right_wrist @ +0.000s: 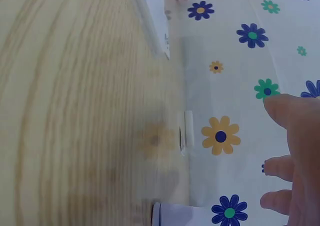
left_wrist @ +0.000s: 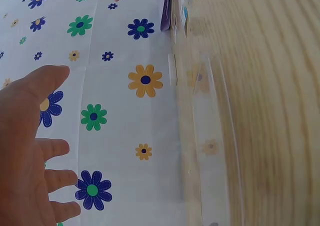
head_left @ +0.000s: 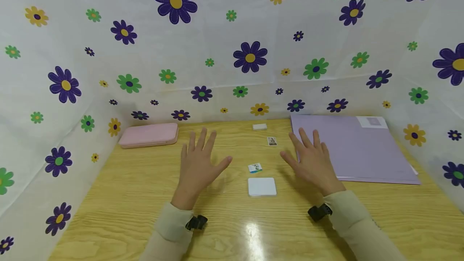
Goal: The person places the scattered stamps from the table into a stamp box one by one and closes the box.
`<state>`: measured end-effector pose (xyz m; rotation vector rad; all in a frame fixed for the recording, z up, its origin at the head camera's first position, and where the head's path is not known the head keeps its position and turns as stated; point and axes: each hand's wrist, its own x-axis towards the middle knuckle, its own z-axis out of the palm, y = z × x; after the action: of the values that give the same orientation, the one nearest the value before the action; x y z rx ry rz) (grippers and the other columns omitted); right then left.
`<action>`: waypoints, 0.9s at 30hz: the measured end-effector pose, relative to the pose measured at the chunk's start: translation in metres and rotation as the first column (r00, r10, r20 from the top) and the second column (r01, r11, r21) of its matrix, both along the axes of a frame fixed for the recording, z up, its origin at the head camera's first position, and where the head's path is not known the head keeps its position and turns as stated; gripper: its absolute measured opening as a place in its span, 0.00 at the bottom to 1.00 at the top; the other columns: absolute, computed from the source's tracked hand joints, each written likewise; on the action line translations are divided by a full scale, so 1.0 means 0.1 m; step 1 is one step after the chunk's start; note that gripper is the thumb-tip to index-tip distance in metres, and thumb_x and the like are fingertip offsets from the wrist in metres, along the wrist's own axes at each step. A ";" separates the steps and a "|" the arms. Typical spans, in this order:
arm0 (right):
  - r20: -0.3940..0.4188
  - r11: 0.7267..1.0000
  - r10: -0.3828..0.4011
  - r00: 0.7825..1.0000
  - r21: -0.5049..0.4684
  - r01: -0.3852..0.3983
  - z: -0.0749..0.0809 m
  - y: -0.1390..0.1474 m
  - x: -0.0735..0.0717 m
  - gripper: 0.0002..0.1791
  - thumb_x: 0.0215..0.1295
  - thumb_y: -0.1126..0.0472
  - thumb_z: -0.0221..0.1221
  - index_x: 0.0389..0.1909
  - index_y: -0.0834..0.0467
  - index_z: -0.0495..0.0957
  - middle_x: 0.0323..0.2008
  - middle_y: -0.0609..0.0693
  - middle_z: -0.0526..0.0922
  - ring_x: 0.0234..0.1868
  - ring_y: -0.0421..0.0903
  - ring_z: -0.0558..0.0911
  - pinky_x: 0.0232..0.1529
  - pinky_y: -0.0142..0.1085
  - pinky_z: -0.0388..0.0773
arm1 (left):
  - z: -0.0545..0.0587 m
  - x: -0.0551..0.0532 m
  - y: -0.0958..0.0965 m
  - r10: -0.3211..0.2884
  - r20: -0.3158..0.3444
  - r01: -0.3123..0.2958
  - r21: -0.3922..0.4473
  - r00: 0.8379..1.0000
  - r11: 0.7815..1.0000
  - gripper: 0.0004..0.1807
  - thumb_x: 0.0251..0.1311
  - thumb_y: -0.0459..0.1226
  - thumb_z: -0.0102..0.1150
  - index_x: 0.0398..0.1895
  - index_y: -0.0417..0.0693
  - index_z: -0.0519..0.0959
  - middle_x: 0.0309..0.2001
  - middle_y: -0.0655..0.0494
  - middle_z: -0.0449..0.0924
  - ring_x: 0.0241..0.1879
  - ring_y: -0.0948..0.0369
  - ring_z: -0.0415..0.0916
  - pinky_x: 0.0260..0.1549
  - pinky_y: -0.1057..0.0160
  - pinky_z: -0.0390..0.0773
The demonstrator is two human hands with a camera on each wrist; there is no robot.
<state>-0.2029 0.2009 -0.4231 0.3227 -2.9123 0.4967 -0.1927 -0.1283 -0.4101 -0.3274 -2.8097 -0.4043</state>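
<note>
My left hand (head_left: pixel 199 164) is held with fingers spread and thumb pointing inward, gripping nothing. Opposite it, my right hand (head_left: pixel 311 164) is likewise spread, its fingers overlapping the edge of a purple folder (head_left: pixel 355 148) in the head view. Between the hands lies a flat white rectangular piece (head_left: pixel 262 187) with rounded corners. Just beyond it is a small picture card (head_left: pixel 255 167) in white, green and blue. Farther back are a small square picture piece (head_left: pixel 272 141) and a small white block (head_left: pixel 259 127).
A pink zip case (head_left: pixel 148 135) lies at the back left of the wooden table (head_left: pixel 137 196). White flower-patterned cloth (head_left: pixel 217 51) rises behind and along both sides. A clear strip (left_wrist: pixel 212 156) shows on the wood in the left wrist view.
</note>
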 end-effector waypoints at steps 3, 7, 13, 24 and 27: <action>-0.040 1.000 0.018 0.999 -0.007 -0.018 -0.01 0.02 -0.05 0.43 0.71 0.31 0.43 0.75 0.58 0.58 0.75 0.64 0.53 0.73 0.72 0.43 0.63 0.71 0.49 | 0.00 0.02 0.05 -0.020 -0.023 0.021 0.013 1.000 1.000 0.50 0.59 0.72 0.45 0.78 0.55 0.56 0.77 0.49 0.49 0.75 0.42 0.41 0.65 0.33 0.50; -0.103 0.999 0.046 0.994 -0.016 -0.048 -0.01 0.02 -0.10 0.40 0.72 0.36 0.48 0.72 0.61 0.62 0.71 0.65 0.60 0.71 0.71 0.51 0.61 0.70 0.56 | -0.01 0.05 0.11 -0.058 -0.017 0.059 0.040 0.998 0.997 0.48 0.60 0.70 0.48 0.77 0.54 0.57 0.76 0.48 0.53 0.74 0.41 0.47 0.65 0.34 0.53; -0.134 0.997 0.077 0.988 -0.022 -0.081 -0.01 0.01 -0.16 0.36 0.72 0.41 0.52 0.71 0.61 0.65 0.66 0.64 0.66 0.68 0.67 0.59 0.60 0.67 0.61 | 0.01 0.10 0.21 -0.115 0.028 0.113 0.067 0.993 0.991 0.47 0.60 0.68 0.52 0.76 0.53 0.59 0.75 0.48 0.56 0.72 0.43 0.52 0.63 0.36 0.58; -0.057 0.985 0.082 0.995 -0.150 -0.089 -0.03 -0.01 -0.34 0.32 0.72 0.48 0.56 0.69 0.63 0.67 0.59 0.64 0.71 0.61 0.64 0.65 0.62 0.59 0.62 | -0.07 0.10 0.35 -0.171 0.095 0.162 0.088 0.981 0.983 0.46 0.58 0.67 0.55 0.74 0.54 0.63 0.70 0.53 0.65 0.67 0.47 0.62 0.59 0.39 0.65; -0.031 0.975 0.092 0.995 -0.201 -0.097 -0.03 -0.02 -0.42 0.31 0.72 0.49 0.56 0.68 0.62 0.68 0.57 0.63 0.72 0.59 0.63 0.67 0.61 0.58 0.64 | -0.06 0.09 0.37 -0.189 0.113 0.177 0.111 0.976 0.978 0.46 0.56 0.67 0.57 0.74 0.54 0.64 0.68 0.52 0.67 0.65 0.47 0.65 0.58 0.39 0.66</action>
<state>-0.2446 0.1989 -0.4265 0.4352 -2.8037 0.7925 -0.1832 -0.0911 -0.4165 -0.5598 -2.8745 -0.6244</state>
